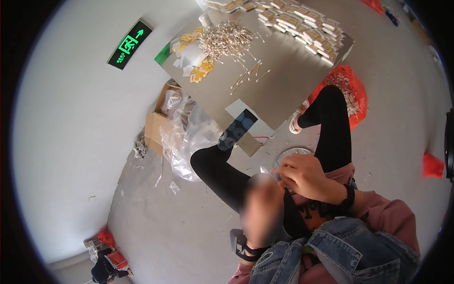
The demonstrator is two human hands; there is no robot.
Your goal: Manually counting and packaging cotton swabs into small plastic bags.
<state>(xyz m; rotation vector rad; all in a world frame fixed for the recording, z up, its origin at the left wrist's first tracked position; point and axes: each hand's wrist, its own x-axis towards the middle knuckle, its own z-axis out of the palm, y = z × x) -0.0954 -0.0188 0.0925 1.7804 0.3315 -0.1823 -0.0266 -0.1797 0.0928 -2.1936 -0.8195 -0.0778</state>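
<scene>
My right hand (pixel 307 177) is over my lap, fingers curled and pinched on a small clear packet (pixel 270 171). My left hand (pixel 262 210) is right beside it, blurred, so its grip is unclear. Both wrists wear black bands. My legs in black (pixel 333 128) stretch under a grey table (pixel 279 90). On the table lie a heap of thin pale sticks (pixel 224 39), several loose sticks (pixel 248 75), small yellow and clear packets (pixel 194 64) and rows of stacked filled packets (pixel 302 23).
A red bag of sticks (pixel 352 92) lies on the floor by my foot. A cardboard box (pixel 158 125) and crumpled clear plastic bags (pixel 187 137) sit beside the table. A green sign (pixel 130 43) hangs on the white wall. Another person (pixel 106 267) crouches far off.
</scene>
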